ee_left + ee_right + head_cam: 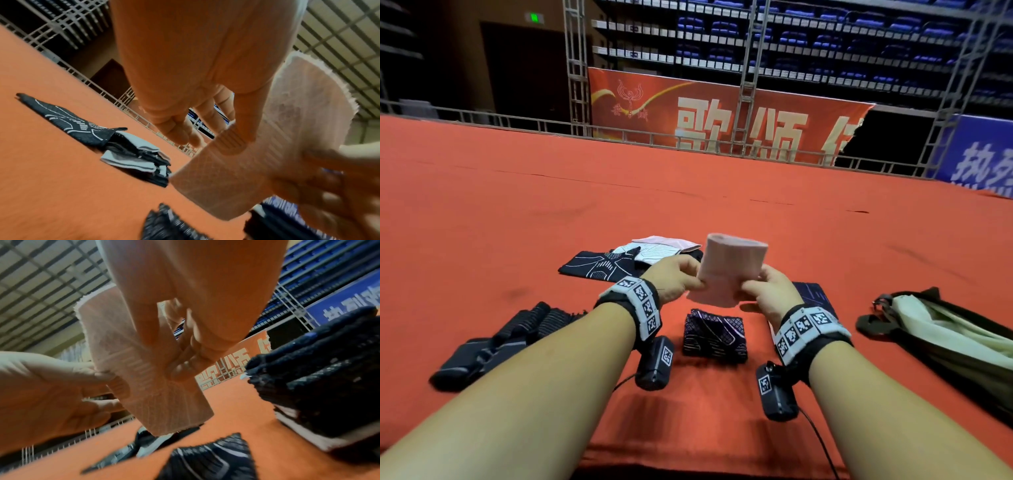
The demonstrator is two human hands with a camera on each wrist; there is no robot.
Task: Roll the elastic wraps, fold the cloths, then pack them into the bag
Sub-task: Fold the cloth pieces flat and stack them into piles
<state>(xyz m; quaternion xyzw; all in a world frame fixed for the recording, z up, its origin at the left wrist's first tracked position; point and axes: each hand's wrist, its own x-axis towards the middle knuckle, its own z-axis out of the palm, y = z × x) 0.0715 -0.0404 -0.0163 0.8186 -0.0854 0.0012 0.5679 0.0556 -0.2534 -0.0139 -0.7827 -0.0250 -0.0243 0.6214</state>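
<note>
evidently mid-fold: both hands, left hand (pixel 677 278) and right hand (pixel 768 291), pinched the pale pink ribbed cloth (pixel 729 265) aloft above the orange table (pixel 517 222); edges wanted aligning before creasing.

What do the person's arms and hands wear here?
Bare forearms, no sleeves or gloves. Each wrist has a black strap with white square-coded tags, left band, right band, and a black camera unit below, left, right, with thin black cables.
</note>
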